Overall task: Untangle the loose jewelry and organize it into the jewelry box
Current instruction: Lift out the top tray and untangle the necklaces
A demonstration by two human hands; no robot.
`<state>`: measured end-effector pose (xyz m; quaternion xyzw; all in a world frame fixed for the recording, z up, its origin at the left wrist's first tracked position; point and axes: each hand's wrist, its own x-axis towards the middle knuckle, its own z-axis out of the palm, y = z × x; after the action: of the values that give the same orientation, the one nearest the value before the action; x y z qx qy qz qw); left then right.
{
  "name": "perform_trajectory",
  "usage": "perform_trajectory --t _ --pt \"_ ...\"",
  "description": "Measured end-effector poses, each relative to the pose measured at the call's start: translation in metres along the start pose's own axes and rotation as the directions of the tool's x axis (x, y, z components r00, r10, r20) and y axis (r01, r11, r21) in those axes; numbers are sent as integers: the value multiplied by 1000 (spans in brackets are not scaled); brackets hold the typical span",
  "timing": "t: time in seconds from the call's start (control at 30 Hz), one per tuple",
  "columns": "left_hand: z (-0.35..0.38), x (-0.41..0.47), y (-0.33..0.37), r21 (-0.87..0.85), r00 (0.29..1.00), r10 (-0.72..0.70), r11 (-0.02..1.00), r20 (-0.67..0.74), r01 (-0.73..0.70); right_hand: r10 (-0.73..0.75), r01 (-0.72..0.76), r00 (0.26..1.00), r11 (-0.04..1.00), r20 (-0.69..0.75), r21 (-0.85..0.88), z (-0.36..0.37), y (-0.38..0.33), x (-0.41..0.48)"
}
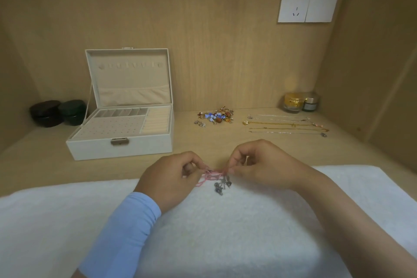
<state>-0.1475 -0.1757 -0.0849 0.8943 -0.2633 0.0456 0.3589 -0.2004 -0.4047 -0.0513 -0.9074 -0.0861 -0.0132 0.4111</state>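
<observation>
A pink cord bracelet point(212, 175) with several small grey metal charms hangs between my two hands above a white towel point(225, 232). My left hand point(171, 178) pinches its left end, and my right hand point(259, 165) pinches the right end. A white jewelry box point(121, 146) stands open at the back left, showing an earring panel, ring rolls and small compartments. A tangled pile of colourful beaded jewelry point(215, 117) lies behind my hands. Several thin chains point(286, 126) lie stretched out side by side to the right of the pile.
Two dark round boxes point(57, 112) sit left of the jewelry box. Two small cosmetic jars point(300, 102) stand at the back right. The wooden surface is enclosed by wooden walls, with a white wall socket point(308, 4) on the back panel.
</observation>
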Motion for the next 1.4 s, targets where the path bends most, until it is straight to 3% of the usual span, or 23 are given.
perform_trajectory --t 0.17,0.27,0.4,0.57,0.77,1.0,1.13,1.23,1.4 --pt "2 1 7 89 985 173 981 -23 -171 31 -30 1000 975 3 -219 10 -3 -5" --pt "6 4 16 54 969 242 968 41 -244 40 -40 999 968 -4 -248 13 -4 -3" --pt "8 4 14 67 960 233 967 156 -246 39 -26 998 971 47 -239 9 -6 -3" --pt "4 0 10 30 959 248 967 140 -254 92 -83 994 984 55 -157 0 -4 -7" --pt "-6 -8 12 -169 962 231 964 144 -206 127 -129 988 991 82 23 -12 -5 -12" --pt "-19 -15 7 53 966 133 988 221 -148 87 -74 995 967 -45 242 -15 -3 -11" --pt "-30 -11 16 245 961 13 966 278 -84 159 -150 983 985 -96 90 -21 -4 -10" --pt "-33 -4 28 336 976 -8 939 218 -67 189 -193 975 981 -120 -21 -24 -4 -9" --pt "-8 9 55 214 969 118 963 217 -165 206 -218 974 966 -95 -143 -22 1 -11"
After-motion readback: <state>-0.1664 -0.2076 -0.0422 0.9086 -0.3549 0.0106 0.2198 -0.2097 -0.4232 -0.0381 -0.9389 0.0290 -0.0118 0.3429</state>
